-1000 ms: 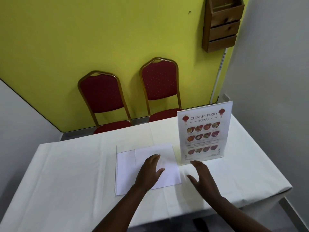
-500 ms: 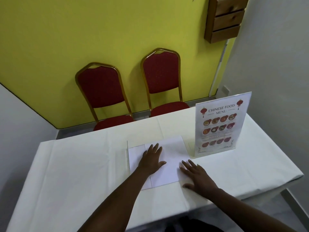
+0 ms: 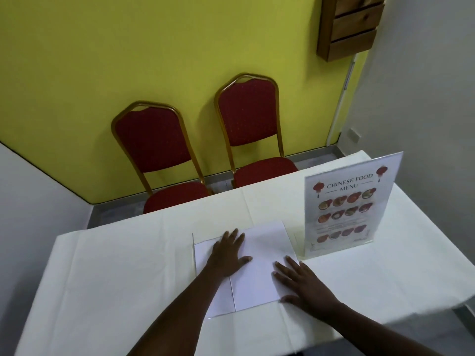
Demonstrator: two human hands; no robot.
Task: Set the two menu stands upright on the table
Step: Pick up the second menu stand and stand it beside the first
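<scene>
One clear menu stand [image 3: 347, 209] with a "Chinese Food Menu" sheet stands upright on the right part of the table [image 3: 115, 273]. A second menu stand [image 3: 259, 268] lies flat at the table's middle, its blank white side up. My left hand [image 3: 226, 253] rests palm down on the flat stand, fingers spread. My right hand [image 3: 303, 283] lies flat at that stand's right edge, fingers spread and touching its border. Neither hand grips anything.
A white cloth covers the table. Two red chairs with gold frames [image 3: 159, 155] [image 3: 254, 129] stand behind it against a yellow wall. A wooden rack [image 3: 349, 24] hangs at the upper right. The table's right edge drops off near the upright stand.
My right hand has moved left onto the flat stand's edge. My left hand slid a little further up it. The view has shifted left, so the upright stand appears further right.
</scene>
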